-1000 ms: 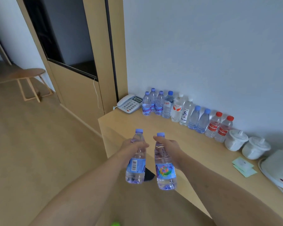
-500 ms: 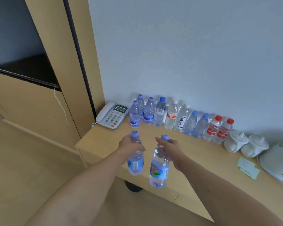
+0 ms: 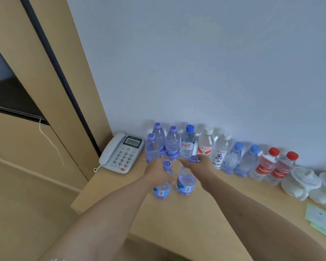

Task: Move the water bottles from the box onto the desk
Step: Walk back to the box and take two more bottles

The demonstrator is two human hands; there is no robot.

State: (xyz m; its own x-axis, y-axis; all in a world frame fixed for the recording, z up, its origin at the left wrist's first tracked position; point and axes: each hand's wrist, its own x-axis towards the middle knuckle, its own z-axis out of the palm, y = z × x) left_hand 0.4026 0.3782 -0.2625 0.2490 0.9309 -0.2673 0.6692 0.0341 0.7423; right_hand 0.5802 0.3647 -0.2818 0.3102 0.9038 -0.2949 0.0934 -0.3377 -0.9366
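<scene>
Two purple-capped water bottles are held over the wooden desk (image 3: 177, 219) — one in each hand. The left hand (image 3: 156, 176) is wrapped around the upper body of the left bottle (image 3: 163, 189), whose cap shows above the fingers and whose blue label shows below them. The right hand (image 3: 201, 166) is closed around the neck of the right bottle (image 3: 185, 182), just under its cap. Both bottles are upright and just beside each other; whether their bases touch the desk cannot be told.

Behind them, a row of bottles (image 3: 215, 153) is lined along the white wall (image 3: 196, 63) — three purple-capped ones at the left end, then a blue-capped one, two white-capped ones, two with light blue caps and two with red caps. A white desk telephone (image 3: 120, 153) lies at the left end of the desk, near the purple-capped group. Two white lidded cups (image 3: 301, 183) are seen to the right of the row, with pale green paper slips (image 3: 320, 219) lying nearer the front edge. No box is in view.
</scene>
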